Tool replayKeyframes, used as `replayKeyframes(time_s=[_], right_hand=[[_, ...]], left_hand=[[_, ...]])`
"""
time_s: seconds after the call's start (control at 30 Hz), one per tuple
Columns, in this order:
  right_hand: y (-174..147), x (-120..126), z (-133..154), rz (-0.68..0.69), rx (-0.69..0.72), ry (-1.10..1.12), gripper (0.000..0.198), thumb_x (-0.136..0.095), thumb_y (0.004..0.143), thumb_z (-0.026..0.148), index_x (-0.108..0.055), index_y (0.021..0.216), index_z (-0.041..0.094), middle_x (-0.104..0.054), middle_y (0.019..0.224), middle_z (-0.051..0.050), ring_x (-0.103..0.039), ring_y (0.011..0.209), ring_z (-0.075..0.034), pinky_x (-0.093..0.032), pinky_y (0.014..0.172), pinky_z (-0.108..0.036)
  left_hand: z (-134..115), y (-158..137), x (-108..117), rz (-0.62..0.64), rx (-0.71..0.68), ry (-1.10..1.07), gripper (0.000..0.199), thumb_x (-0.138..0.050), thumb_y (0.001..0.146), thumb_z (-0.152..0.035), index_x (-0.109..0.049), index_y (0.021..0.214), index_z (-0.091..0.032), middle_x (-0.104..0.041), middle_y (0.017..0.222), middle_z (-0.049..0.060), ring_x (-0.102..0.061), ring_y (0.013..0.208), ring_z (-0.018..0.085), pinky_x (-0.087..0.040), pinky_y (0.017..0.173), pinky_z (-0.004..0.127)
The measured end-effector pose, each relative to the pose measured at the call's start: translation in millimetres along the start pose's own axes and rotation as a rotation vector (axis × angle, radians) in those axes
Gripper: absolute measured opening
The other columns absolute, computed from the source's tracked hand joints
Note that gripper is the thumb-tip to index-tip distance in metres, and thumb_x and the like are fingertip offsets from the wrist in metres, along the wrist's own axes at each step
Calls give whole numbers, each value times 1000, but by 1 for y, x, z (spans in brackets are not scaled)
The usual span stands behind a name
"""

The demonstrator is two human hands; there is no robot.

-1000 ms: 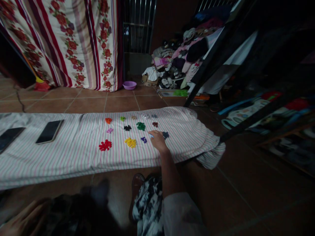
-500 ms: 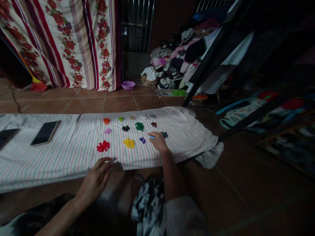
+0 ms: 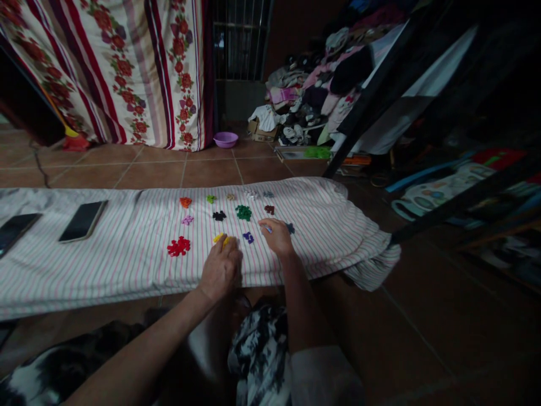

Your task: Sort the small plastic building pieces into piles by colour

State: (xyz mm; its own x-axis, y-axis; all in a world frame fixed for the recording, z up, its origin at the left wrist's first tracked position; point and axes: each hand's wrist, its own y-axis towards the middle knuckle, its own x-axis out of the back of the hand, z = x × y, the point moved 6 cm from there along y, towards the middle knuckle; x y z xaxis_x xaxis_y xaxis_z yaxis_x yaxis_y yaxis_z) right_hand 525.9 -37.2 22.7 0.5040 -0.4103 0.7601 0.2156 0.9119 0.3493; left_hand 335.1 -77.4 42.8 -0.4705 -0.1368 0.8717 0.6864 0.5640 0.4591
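Note:
Small coloured pieces lie sorted by colour on a striped cloth. My left hand is over the yellow pieces, its bent fingers closed among them and hiding most of the pile. With curled fingers, my right hand covers a few blue pieces, which show at the fingertips. Between the hands lie purple-blue pieces. Dark slate pieces sit just right of my right hand. Farther back are green pieces, black pieces and brown pieces. Red pieces lie left of my left hand.
Orange pieces, lime pieces and white pieces lie along the back. A phone and another dark phone rest at the left. Beyond are a purple basin, a clothes heap and a dark slanted post.
My left hand has moved right and forward, from the cloth's front edge onto the yellow pieces. My right hand stays over the blue pieces. The view has shifted slightly.

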Motion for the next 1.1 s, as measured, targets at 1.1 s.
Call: replayKeyframes(time_s=[1.1], right_hand=[[-3,-44,49,316,106,-69,17,-64,76,11,-69,89,20,-65,98,-5,-56,97,-18,-37,91,-34]], left_hand=[[49,25,-36,23,160,-26,18,-48,87,-23,-60,99,-20,-56,100,8,-48,98,22,-43,87,41]])
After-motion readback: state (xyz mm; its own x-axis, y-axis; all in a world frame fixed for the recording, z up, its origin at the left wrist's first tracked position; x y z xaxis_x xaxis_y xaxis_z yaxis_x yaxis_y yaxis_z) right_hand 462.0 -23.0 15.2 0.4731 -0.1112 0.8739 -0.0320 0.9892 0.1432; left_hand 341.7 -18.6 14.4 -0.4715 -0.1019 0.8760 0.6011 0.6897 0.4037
